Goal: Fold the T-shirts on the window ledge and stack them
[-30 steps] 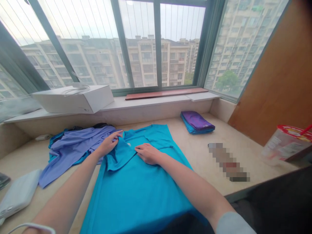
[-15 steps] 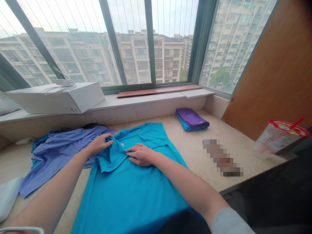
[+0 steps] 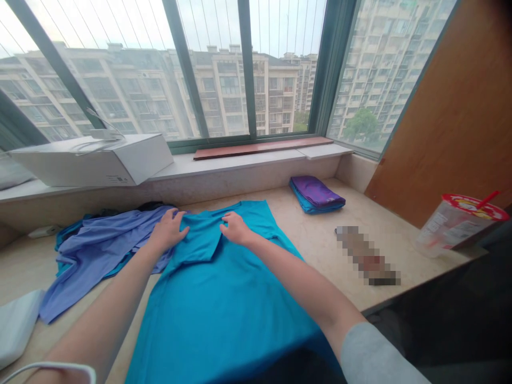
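Note:
A turquoise shirt [image 3: 224,309] lies flat on the beige counter [image 3: 320,245], its far end toward the window. My left hand [image 3: 168,230] rests on the shirt's far left corner with fingers spread, next to a folded-in sleeve flap. My right hand [image 3: 235,228] lies near the shirt's far edge with fingers curled down onto the cloth. Neither hand lifts anything.
A crumpled lilac garment [image 3: 100,248] lies left of the shirt. A folded purple and blue stack [image 3: 317,194] sits at the back right. A white box [image 3: 96,160] stands on the sill. A plastic cup [image 3: 460,224] stands at right. A blurred object [image 3: 366,255] lies on the counter.
Both hands have moved away from me to the shirt's far edge. The left hand let go of the sleeve fold and flattened. The right hand slid up from the shirt's middle.

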Demonstrator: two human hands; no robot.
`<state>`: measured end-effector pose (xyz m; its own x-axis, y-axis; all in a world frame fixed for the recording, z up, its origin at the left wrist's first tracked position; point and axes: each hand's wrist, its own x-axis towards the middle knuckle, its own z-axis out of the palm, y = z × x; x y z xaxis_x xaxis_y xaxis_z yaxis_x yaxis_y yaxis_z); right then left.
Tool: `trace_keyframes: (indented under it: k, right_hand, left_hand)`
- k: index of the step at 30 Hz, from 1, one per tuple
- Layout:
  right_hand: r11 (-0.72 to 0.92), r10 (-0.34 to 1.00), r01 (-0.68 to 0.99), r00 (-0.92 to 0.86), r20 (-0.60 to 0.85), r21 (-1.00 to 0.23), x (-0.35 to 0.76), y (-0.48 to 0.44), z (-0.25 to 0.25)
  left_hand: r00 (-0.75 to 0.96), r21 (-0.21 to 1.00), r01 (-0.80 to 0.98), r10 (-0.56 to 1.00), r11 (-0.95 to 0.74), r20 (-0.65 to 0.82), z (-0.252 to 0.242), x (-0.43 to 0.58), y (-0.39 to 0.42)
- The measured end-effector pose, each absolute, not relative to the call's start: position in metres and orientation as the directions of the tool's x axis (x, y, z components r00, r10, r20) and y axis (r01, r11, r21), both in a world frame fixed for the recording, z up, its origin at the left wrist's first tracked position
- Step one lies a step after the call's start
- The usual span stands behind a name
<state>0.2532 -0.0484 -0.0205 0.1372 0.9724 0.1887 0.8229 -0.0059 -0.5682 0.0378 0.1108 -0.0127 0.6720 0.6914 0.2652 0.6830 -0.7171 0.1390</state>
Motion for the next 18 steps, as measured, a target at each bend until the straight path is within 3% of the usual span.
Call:
trace_keyframes:
  k: [5,10,18]
  right_hand:
    - [-0.080,0.983,0.892,0.146,0.115,-0.446,0.261,-0.063,-0.020]
    - [-0.162,0.984,0.908,0.177,0.002,-0.385,0.284,-0.087,-0.040]
    - [-0.252,0.968,0.906,0.240,-0.078,-0.341,0.313,-0.097,-0.053]
  left_hand:
    - [0.776,0.088,0.598,0.603,-0.797,0.184,-0.024,0.052,0.072]
    - [0.701,0.097,0.714,0.705,-0.694,-0.110,-0.041,0.061,0.046]
    - [0.699,0.113,0.714,0.710,-0.691,-0.084,-0.051,0.085,0.045]
